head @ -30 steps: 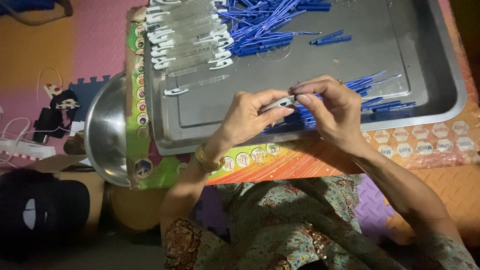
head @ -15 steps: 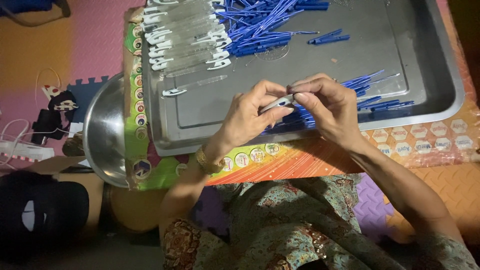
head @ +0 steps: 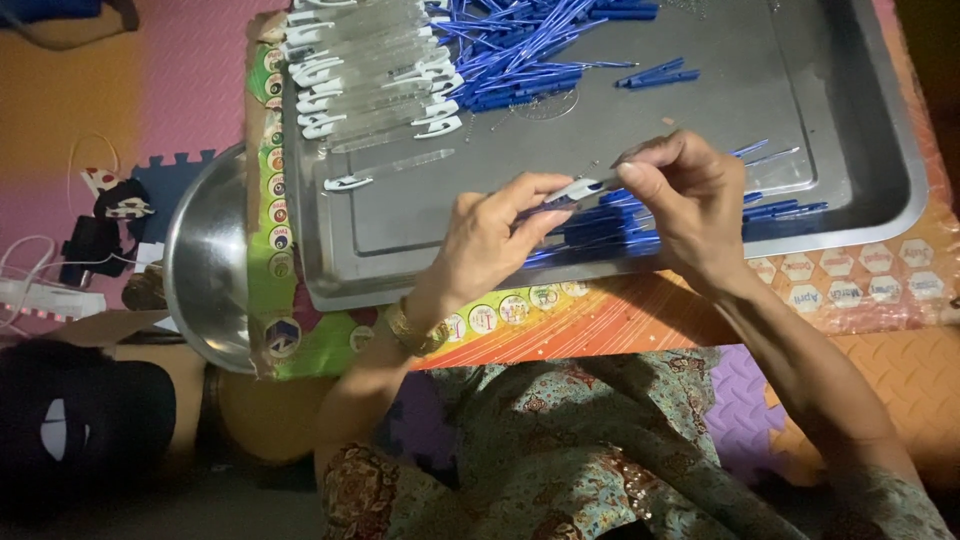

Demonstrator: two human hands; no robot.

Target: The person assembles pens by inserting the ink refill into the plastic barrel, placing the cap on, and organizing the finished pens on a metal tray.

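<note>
My left hand (head: 490,245) and my right hand (head: 690,205) meet over the near edge of a large metal tray (head: 820,190). Together they pinch one clear pen barrel with a white clip (head: 583,189), held level between the fingertips. Under my hands lies a heap of blue pen parts (head: 620,225). At the tray's far left lies a row of clear pens with white clips (head: 370,70), one more pen (head: 385,170) apart from it. A bigger pile of blue refills and parts (head: 540,45) fills the far middle.
A steel bowl (head: 205,265) sits left of the tray, on a colourful printed cloth (head: 560,310). Foam floor mats (head: 140,90), a white cable (head: 40,290) and a dark bag (head: 80,420) lie at the left. My patterned lap (head: 560,450) is below.
Both hands stay together on the same pen. The fingers have shifted slightly along it. Nothing else in the tray has moved.
</note>
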